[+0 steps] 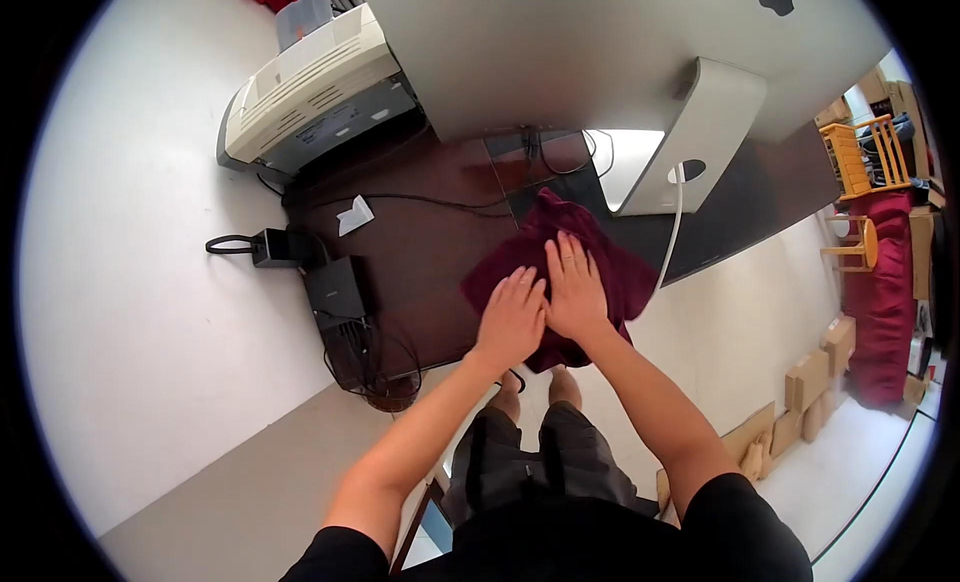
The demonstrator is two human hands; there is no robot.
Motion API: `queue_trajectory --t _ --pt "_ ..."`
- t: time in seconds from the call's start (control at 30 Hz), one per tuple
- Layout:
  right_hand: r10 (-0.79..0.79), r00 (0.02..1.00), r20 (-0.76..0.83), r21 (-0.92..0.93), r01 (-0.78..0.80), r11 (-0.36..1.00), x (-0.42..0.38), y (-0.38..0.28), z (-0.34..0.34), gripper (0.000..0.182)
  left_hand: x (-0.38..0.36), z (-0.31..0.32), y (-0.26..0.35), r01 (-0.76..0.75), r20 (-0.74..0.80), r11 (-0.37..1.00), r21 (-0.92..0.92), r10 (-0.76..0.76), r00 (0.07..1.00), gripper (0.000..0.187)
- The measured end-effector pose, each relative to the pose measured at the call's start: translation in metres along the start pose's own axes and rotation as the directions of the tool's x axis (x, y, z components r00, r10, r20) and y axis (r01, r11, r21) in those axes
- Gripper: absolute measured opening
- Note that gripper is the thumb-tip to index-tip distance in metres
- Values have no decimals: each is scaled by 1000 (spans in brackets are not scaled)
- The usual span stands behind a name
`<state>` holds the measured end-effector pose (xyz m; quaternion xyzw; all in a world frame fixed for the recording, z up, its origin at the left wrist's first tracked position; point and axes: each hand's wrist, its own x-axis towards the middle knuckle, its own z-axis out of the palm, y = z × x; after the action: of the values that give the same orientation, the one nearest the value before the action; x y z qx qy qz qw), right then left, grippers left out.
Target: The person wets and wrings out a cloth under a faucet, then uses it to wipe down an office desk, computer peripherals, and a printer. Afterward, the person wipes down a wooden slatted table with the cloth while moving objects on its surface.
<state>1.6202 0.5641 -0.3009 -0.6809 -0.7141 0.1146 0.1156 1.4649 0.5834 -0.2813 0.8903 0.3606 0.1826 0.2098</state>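
Note:
A dark maroon cloth (625, 272) lies spread and rumpled on the dark wooden desk (430, 272), partly hanging over its near edge. My left hand (513, 317) rests flat on the cloth, fingers stretched out. Beside it my right hand (576, 287) also presses flat on the cloth, its thumb side touching or nearly touching the left hand. Neither hand grips anything. Just beyond the cloth stands the metal foot of a large monitor (690, 142), seen from behind, with a white cable (676, 232) running down from it.
A beige printer (315, 92) stands at the desk's far left. A crumpled white paper (355, 215), a black cable, a black box (338, 287) and a black adapter (280, 249) lie near the wall. Cardboard boxes (805, 380) and a wooden chair (865, 152) are at right.

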Motion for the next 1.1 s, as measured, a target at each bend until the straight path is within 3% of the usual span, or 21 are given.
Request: queue_trajectory --t 0.13,0.17,0.2,0.27,0.33,0.37,0.43,0.47,0.5,0.53,0.67,0.73,0.8,0.87,0.9,0.93,0.97,1.0,1.03,1.07,1.1 --pt "167 978 -122 -156 -185 970 29 16 1 73 41 28 -9 58 -69 996 63 -53 996 47" --pt "220 965 -144 -129 -239 963 42 14 1 73 52 28 -14 91 -94 994 55 -86 992 49" --pt "281 946 -163 -102 -300 949 50 11 2 72 64 20 -19 121 -15 969 215 -121 993 49" --pt "338 931 -137 -128 -355 926 64 -4 3 72 58 25 -44 115 -78 973 201 -101 992 49" --pt "186 967 -175 -346 -237 908 55 -26 23 67 48 -5 -38 211 51 961 179 -223 973 47" --pt "146 984 -106 -377 -175 910 45 -48 16 65 26 -4 -44 226 -11 964 139 -227 974 48" --pt "-5 1000 -14 -192 2 981 20 -70 18 62 -25 -11 -46 234 -43 968 93 -230 972 52" --pt "-102 986 -130 4 103 995 1 -70 29 56 -45 -15 -40 237 -10 968 86 -237 971 55" --pt "-130 970 -204 70 147 987 -13 -68 27 48 -57 -22 -25 256 56 960 115 -264 963 58" --pt "-120 970 -210 67 137 988 -25 -61 27 48 -61 -26 -11 276 108 950 148 -293 950 62" --pt "-214 928 -305 164 272 948 -41 -6 23 33 -54 10 21 199 81 967 160 -213 974 61" --pt "-204 971 -124 202 226 953 -39 8 9 22 -44 29 35 206 -16 948 242 -208 978 56" --pt "-215 965 -149 268 249 931 -37 8 -8 13 -42 37 42 215 -98 955 202 -199 975 50" --pt "52 999 6 484 -49 874 -57 7 -22 13 -36 29 66 254 -123 946 200 -233 965 49" --pt "116 993 -10 615 -85 784 -69 13 -31 18 -33 24 88 313 -192 915 256 -269 944 51" --pt "93 996 -4 629 -70 774 -80 20 -50 18 -30 24 114 334 -199 902 273 -286 937 51" --pt "188 975 115 737 -210 642 -90 31 -77 20 -27 28 142 448 -321 883 137 -389 864 53" --pt "256 935 247 805 -345 483 -99 43 -96 22 -23 32 167 533 -427 846 -11 -486 763 56" --pt "231 957 176 852 -265 452 -112 58 -92 29 -21 37 189 558 -208 799 -224 -599 774 63" --pt "204 963 177 857 -253 450 -122 75 -108 29 -13 56 205 497 20 436 -750 -736 676 60" --pt "177 956 232 857 -287 427 -134 91 -124 30 -15 69 222 503 347 -57 -862 -790 505 51"
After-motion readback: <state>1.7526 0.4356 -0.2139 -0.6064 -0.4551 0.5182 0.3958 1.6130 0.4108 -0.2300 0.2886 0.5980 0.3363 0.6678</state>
